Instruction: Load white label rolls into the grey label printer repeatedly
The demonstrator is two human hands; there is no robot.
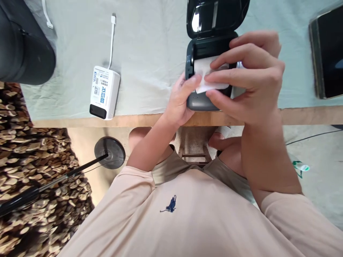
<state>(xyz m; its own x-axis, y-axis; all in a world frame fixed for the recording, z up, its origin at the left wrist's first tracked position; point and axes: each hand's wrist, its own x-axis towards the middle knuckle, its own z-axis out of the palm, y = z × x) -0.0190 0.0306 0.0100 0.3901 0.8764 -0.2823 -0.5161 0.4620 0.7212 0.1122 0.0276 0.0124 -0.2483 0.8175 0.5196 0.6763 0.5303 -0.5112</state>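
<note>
A small dark label printer (pixel 197 101) stands at the table's near edge with its glossy lid (pixel 214 16) flipped open toward the back. A white paper strip (pixel 203 67) lies across its open bay. My left hand (pixel 182 100) holds the printer's left side, thumb pressing on the paper's near corner. My right hand (pixel 249 78) curls over the printer from the right, fingers pinching the paper.
A white power bank (pixel 104 91) with a white cable (pixel 112 39) lies left of the printer on the grey-green tablecloth (pixel 150 53). A dark tablet or screen (pixel 328 53) lies at the far right. A black rounded object (pixel 21 50) sits at the left edge.
</note>
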